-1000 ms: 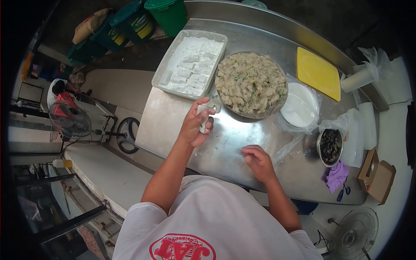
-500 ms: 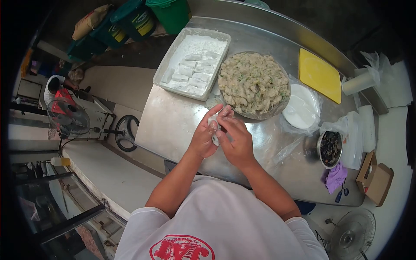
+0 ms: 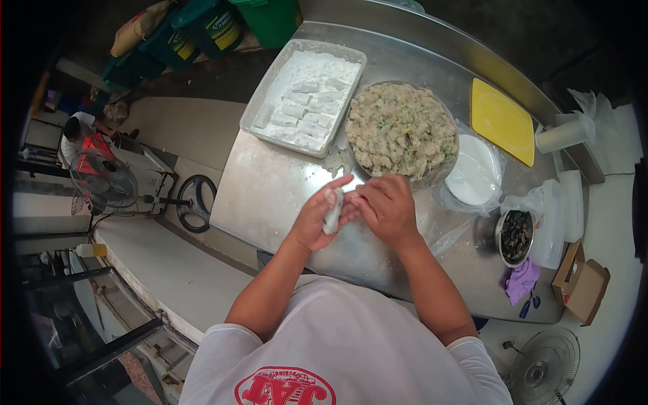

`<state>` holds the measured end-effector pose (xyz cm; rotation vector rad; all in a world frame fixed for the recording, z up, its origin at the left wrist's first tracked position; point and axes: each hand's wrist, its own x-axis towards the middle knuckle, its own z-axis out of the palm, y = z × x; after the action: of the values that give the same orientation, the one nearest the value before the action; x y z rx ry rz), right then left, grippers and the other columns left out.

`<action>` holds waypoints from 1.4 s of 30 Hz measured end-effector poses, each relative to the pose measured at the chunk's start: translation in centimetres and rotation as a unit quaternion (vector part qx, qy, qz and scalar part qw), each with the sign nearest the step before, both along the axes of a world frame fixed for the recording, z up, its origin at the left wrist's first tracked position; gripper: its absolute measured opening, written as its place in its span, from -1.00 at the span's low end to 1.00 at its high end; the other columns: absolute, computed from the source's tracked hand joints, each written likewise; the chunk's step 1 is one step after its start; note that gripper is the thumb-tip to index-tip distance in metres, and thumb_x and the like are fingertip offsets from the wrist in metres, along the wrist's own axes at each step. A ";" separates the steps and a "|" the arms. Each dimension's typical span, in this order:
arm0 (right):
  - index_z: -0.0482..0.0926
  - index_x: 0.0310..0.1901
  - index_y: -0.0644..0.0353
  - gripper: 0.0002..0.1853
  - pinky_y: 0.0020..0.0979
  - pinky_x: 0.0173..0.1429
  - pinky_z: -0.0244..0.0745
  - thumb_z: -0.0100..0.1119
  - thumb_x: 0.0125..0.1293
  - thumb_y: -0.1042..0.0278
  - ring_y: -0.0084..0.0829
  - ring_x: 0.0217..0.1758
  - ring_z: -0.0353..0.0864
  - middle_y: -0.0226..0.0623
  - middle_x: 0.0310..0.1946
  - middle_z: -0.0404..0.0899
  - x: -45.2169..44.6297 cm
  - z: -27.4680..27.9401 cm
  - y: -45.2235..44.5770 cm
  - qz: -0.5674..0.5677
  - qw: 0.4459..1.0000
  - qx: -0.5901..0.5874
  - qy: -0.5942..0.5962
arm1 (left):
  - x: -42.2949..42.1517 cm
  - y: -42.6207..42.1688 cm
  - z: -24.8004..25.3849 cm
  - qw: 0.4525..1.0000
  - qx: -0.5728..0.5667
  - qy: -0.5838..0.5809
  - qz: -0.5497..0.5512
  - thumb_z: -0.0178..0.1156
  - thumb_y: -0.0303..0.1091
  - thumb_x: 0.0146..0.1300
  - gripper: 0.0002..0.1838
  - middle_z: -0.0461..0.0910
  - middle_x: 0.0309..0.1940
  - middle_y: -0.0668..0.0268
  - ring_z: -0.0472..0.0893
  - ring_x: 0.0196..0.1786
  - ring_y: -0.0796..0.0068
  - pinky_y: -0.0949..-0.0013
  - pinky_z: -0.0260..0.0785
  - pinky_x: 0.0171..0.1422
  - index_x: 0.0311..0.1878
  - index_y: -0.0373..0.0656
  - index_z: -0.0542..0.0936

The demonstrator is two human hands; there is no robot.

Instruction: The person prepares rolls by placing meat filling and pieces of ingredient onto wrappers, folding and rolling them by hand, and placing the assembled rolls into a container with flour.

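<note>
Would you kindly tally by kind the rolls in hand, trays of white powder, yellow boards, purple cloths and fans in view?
Held roll: 1
Powder tray: 1
Yellow board: 1
Purple cloth: 1
Fans: 2
Total: 6

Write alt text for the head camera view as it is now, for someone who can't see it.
A person's left hand holds a pale roll, with the right hand close beside it, over a metal table. Beyond are a tray of similar rolls in white powder and a heaped, green-flecked mixture; a yellow board lies farther right.

Red "JAT" logo (image 3: 285, 387) on white shirt (image 3: 358, 331), illegible yellow labels (image 3: 223, 35) on buckets (image 3: 200, 20)
</note>
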<state>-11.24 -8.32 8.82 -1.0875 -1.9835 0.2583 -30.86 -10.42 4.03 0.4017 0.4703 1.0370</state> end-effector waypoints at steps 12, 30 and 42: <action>0.73 -0.04 0.10 -0.72 0.17 0.45 0.21 0.40 0.24 0.24 0.08 0.45 0.32 -0.21 0.29 0.52 8.4 -6.1 -0.2 -0.204 0.951 -0.047 -0.229 | -7.2 9.2 3.9 0.875 0.093 0.475 0.026 0.40 -0.23 0.41 -0.57 0.60 -0.30 0.40 0.54 -0.49 0.62 0.47 0.40 -0.40 0.28 -0.04 0.55; 0.69 -0.01 0.21 -0.70 0.04 0.48 0.28 0.36 0.22 0.40 0.12 0.42 0.38 0.01 0.35 0.44 11.6 -6.5 -12.2 -0.226 0.950 -0.212 -0.039 | -15.4 30.0 2.1 0.389 0.338 0.854 0.065 0.19 -0.56 0.22 -0.50 0.69 0.16 0.03 0.65 0.25 -0.03 0.05 0.50 0.34 0.24 -0.02 0.68; 0.66 -0.29 0.23 -0.89 -0.15 0.18 0.51 0.42 0.19 0.46 -0.07 0.11 0.60 -0.10 -0.04 0.64 11.9 -4.8 -13.0 -0.219 0.956 -0.188 0.044 | 8.3 17.7 5.4 0.687 0.415 0.596 -0.006 0.38 -0.25 0.37 -0.68 0.76 -0.34 0.15 0.72 -0.37 0.32 0.24 0.57 -0.19 0.14 -0.07 0.68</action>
<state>0.64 -21.36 4.00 -1.6944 -1.5950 0.4457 -22.61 7.31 9.40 1.9705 1.1334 0.7976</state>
